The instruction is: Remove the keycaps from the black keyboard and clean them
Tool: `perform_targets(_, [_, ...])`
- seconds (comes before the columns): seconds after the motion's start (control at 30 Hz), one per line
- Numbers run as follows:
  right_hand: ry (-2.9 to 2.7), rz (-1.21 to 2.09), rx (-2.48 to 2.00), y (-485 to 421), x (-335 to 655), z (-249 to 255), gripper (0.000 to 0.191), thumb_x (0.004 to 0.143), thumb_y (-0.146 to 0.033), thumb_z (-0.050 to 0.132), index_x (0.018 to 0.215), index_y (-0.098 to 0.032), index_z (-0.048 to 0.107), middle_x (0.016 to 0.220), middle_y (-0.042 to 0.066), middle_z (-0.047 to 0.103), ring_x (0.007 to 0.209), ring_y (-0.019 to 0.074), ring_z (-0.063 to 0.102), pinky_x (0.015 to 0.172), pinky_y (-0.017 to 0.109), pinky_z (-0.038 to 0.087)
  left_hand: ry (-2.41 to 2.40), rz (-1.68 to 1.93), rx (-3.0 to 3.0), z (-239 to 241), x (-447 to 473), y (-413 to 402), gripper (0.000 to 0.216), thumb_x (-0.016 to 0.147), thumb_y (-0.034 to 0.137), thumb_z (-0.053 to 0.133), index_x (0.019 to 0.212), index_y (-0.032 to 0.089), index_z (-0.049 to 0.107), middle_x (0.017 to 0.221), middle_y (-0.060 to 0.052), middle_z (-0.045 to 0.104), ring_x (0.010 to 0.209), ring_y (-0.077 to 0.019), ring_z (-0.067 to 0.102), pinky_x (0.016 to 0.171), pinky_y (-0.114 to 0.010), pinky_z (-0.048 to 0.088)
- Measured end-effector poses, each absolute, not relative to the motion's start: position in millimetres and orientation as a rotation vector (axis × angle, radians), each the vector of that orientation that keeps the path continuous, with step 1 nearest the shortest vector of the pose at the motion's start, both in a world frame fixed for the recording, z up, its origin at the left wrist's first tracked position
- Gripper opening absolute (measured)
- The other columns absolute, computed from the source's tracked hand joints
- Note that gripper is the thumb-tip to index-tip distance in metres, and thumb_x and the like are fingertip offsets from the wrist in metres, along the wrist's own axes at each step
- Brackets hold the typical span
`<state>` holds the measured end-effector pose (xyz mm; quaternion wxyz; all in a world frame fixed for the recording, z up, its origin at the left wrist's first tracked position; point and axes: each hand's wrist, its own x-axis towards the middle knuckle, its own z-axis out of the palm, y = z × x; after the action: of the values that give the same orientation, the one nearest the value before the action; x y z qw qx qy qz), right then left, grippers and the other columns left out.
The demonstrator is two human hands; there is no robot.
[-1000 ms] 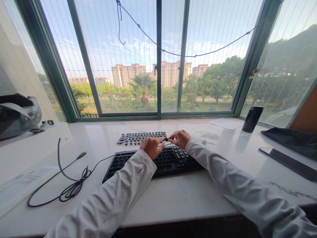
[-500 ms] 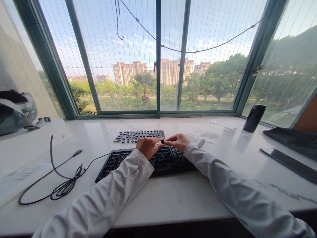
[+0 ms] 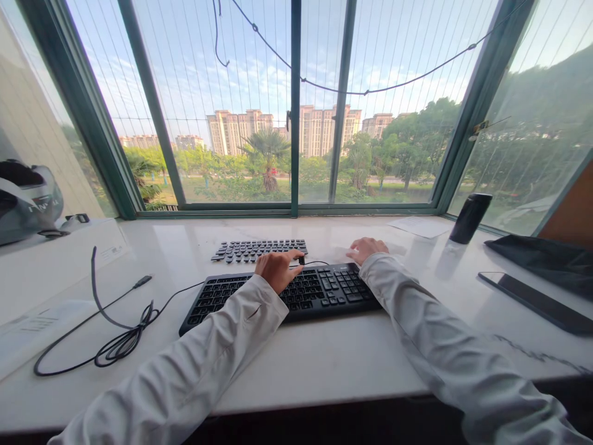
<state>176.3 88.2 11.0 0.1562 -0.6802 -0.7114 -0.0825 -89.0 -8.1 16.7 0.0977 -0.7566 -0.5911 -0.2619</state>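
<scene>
Evidently, a black piece (image 3: 301,260) was pinched by the left hand (image 3: 276,270), with the keyboard (image 3: 315,292) below it and keycaps (image 3: 252,250) beyond; the grip of the right hand (image 3: 368,248) could not be told.

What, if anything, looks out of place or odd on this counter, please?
The keyboard looks partly stripped: its main block appears bare, while loose black keycaps lie in rows behind it. The left hand pinches a small black piece.
</scene>
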Motion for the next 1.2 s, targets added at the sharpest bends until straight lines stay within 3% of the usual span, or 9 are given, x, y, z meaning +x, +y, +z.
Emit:
perform_targets(0.13, [-2.017, -0.131, -1.925, 84, 171, 18, 0.020, 0.074, -0.039, 0.061, 0.079, -0.024, 0.072, 0.086, 0.007, 0.070, 0.087, 0.0238, 0.060, 0.083, 0.040, 0.037, -1.736, -0.871, -2.270, 18, -89, -10, 0.029, 0.077, 0.044, 0.058, 0.105, 0.036, 0.062, 0.099, 0.007, 0.070, 0.089, -0.0170, 0.065, 0.080, -0.027, 0.046])
perform_targets(0.23, [-1.921, 0.286, -1.667, 77, 155, 26, 0.031, 0.071, -0.047, 0.062, 0.084, -0.020, 0.071, 0.084, 0.006, 0.070, 0.080, 0.0198, 0.061, 0.075, 0.032, 0.042, -1.721, -0.944, -2.277, 20, -88, -12, 0.029, 0.077, 0.044, 0.058, 0.104, 0.035, 0.061, 0.101, 0.009, 0.070, 0.090, -0.0169, 0.065, 0.079, -0.027, 0.047])
perform_targets(0.37, [-1.829, 0.927, -1.241, 66, 127, 26, 0.039, 0.062, -0.052, 0.069, 0.073, -0.015, 0.063, 0.074, 0.005, 0.067, 0.067, 0.0150, 0.059, 0.063, 0.027, 0.041, -1.701, -1.051, -2.297, 21, -85, -15, 0.031, 0.077, 0.046, 0.058, 0.105, 0.033, 0.061, 0.100, 0.008, 0.070, 0.092, -0.0159, 0.065, 0.078, -0.025, 0.047])
perform_targets(0.53, [-1.653, 1.344, -0.865, 50, 101, 17, 0.042, 0.051, -0.047, 0.078, 0.062, -0.015, 0.052, 0.072, 0.000, 0.062, 0.062, 0.0109, 0.056, 0.058, 0.024, 0.040, -1.675, -1.193, -2.290, 23, -82, -21, 0.033, 0.078, 0.053, 0.055, 0.105, 0.035, 0.061, 0.098, 0.009, 0.071, 0.083, -0.0138, 0.067, 0.072, -0.023, 0.046])
perform_targets(0.67, [-1.517, 1.474, -0.747, 42, 95, 17, 0.047, 0.042, -0.042, 0.083, 0.061, -0.016, 0.049, 0.067, -0.002, 0.059, 0.057, 0.0111, 0.055, 0.055, 0.024, 0.042, -1.683, -1.210, -2.248, 24, -80, -26, 0.039, 0.079, 0.060, 0.050, 0.107, 0.037, 0.063, 0.092, 0.008, 0.072, 0.073, -0.0127, 0.066, 0.069, -0.022, 0.045])
perform_targets(0.9, [-1.558, 1.601, -0.630, 40, 93, 10, 0.049, 0.049, -0.042, 0.081, 0.087, -0.015, 0.063, 0.081, 0.004, 0.066, 0.075, 0.0168, 0.062, 0.070, 0.028, 0.047, -1.579, -1.222, -2.291, 24, -82, -27, 0.035, 0.082, 0.057, 0.046, 0.105, 0.038, 0.064, 0.095, 0.008, 0.071, 0.085, -0.0115, 0.065, 0.069, -0.020, 0.042])
perform_targets(1.2, [-1.717, 1.414, -0.828, 48, 95, 2, 0.047, 0.054, -0.054, 0.074, 0.071, -0.012, 0.064, 0.064, 0.000, 0.061, 0.058, 0.0100, 0.052, 0.055, 0.022, 0.038, -1.556, -1.004, -2.346, 21, -84, -27, 0.038, 0.089, 0.053, 0.034, 0.110, 0.038, 0.063, 0.100, 0.006, 0.068, 0.086, -0.0101, 0.062, 0.059, -0.020, 0.036])
